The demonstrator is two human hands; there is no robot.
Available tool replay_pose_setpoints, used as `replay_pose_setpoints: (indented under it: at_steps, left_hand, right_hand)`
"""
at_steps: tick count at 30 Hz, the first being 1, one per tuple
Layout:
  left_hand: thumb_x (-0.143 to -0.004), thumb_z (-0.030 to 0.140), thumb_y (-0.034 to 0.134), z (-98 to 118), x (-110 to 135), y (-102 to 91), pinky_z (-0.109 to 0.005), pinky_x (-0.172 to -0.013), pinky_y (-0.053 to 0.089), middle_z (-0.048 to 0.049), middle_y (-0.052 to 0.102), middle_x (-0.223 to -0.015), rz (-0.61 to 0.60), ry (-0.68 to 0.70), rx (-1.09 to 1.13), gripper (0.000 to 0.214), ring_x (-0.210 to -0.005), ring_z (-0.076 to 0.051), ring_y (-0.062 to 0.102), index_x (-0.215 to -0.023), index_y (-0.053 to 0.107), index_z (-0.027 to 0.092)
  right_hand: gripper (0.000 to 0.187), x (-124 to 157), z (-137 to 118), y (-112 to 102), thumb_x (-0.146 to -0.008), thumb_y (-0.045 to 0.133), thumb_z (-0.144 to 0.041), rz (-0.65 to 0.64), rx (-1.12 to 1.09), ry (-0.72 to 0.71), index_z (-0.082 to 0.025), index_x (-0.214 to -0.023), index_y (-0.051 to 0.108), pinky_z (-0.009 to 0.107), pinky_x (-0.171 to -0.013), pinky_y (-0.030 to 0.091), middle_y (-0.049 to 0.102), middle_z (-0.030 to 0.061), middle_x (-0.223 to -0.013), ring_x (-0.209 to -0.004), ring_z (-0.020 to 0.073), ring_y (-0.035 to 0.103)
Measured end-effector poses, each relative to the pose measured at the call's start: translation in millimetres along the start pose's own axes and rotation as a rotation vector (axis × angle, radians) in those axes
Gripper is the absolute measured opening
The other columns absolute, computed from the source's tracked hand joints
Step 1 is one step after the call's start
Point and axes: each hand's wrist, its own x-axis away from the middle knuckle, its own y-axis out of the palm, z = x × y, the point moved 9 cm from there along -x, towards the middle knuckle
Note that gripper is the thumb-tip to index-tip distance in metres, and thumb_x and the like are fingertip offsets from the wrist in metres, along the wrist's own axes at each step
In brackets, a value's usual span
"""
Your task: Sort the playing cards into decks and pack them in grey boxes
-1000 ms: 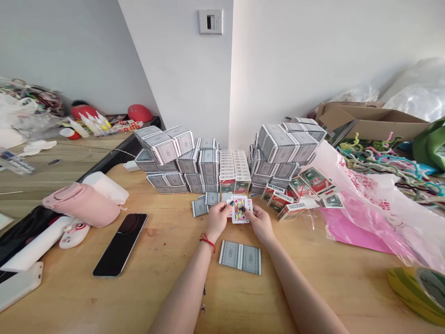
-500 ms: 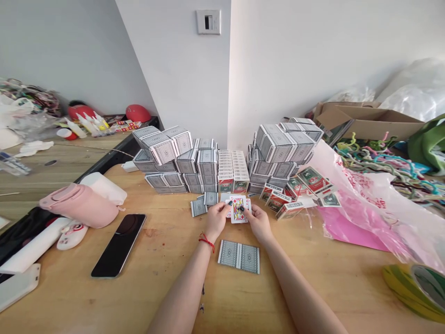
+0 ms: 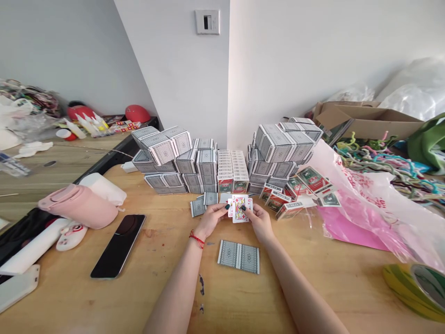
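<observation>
My right hand (image 3: 260,221) is closed on a few face-up playing cards (image 3: 240,209), a picture card on top with its thumb across it. My left hand (image 3: 212,218) pinches the left edge of the cards fanned out behind that one. Both hands are just above the wooden table (image 3: 167,287). Between my forearms lies a flat box or pair of card packs with a grey patterned back (image 3: 238,256). Grey-backed cards (image 3: 204,204) lie loose beyond my left hand.
Grey patterned card blocks (image 3: 163,153) are stacked behind, with more blocks (image 3: 283,146) to the right. Small red-green card boxes (image 3: 278,199) lean near my right hand. A black phone (image 3: 118,246) and pink case (image 3: 79,204) lie left; yellow-green tape (image 3: 417,290) stands right.
My left hand has shifted slightly left, its wrist swinging outward. The cards have moved a little to the right, still held in both hands.
</observation>
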Motion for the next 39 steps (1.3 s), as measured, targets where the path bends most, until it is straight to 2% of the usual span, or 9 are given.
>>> replay_pose_setpoints:
  at_steps: [8, 17, 21, 26, 33, 39]
  left_hand:
    - [-0.068, 0.036, 0.062, 0, 0, 5.5, -0.029, -0.076, 0.043, -0.0071, 0.065, -0.085, -0.04, -0.032, -0.155, 0.031, -0.079, -0.017, 0.056, -0.09, 0.067, 0.015]
    - [-0.066, 0.036, 0.064, 3, -3, 8.8, -0.026, -0.069, 0.042, -0.005, 0.062, -0.075, -0.046, 0.026, -0.224, 0.027, -0.069, -0.014, 0.054, -0.081, 0.065, 0.013]
    - [-0.066, 0.039, 0.063, 1, -5, 5.6, -0.026, -0.068, 0.042, -0.0052, 0.061, -0.076, -0.001, 0.039, -0.239, 0.029, -0.071, -0.015, 0.054, -0.079, 0.062, 0.013]
    - [-0.064, 0.04, 0.064, 0, -7, 2.7, -0.024, -0.063, 0.039, -0.0021, 0.058, -0.066, 0.037, 0.05, -0.272, 0.028, -0.063, -0.012, 0.051, -0.066, 0.059, 0.012]
    - [-0.063, 0.04, 0.062, 0, -7, -7.5, -0.023, -0.056, 0.035, -0.0011, 0.057, -0.06, 0.178, 0.066, -0.363, 0.028, -0.057, -0.012, 0.048, -0.06, 0.059, 0.012]
    - [-0.067, 0.038, 0.058, 2, -6, -7.9, -0.022, -0.049, 0.03, 0.0018, 0.05, -0.051, 0.25, 0.109, -0.46, 0.028, -0.049, -0.01, 0.042, -0.053, 0.053, 0.014]
  right_hand:
    - [0.033, 0, -8, -5, -0.061, 0.066, -0.047, 0.037, 0.103, -0.071, -0.017, -0.072, 0.059, 0.028, -0.056, 0.046, 0.065, 0.0036, -0.069, -0.062, 0.0174, 0.057]
    - [0.03, 3, -7, -12, -0.067, 0.061, -0.046, 0.1, 0.347, -0.148, -0.018, -0.061, 0.052, 0.023, -0.047, 0.037, 0.052, -0.0014, -0.054, -0.05, 0.0116, 0.045]
    - [0.03, 4, -8, -12, -0.067, 0.06, -0.048, 0.109, 0.405, -0.169, -0.018, -0.064, 0.056, 0.024, -0.049, 0.038, 0.056, -0.0004, -0.057, -0.053, 0.0138, 0.048]
    - [0.032, 5, -8, -10, -0.064, 0.061, -0.051, 0.103, 0.376, -0.157, -0.019, -0.067, 0.06, 0.025, -0.051, 0.04, 0.059, 0.0006, -0.059, -0.056, 0.0161, 0.051]
    - [0.032, 4, -5, -5, -0.066, 0.06, -0.05, 0.053, 0.328, -0.127, -0.018, -0.07, 0.057, 0.025, -0.05, 0.039, 0.057, 0.0001, -0.061, -0.053, 0.0141, 0.048]
    - [0.03, 4, -3, -3, -0.066, 0.062, -0.047, 0.028, 0.279, -0.101, -0.018, -0.068, 0.054, 0.024, -0.049, 0.039, 0.055, -0.0009, -0.059, -0.052, 0.013, 0.047]
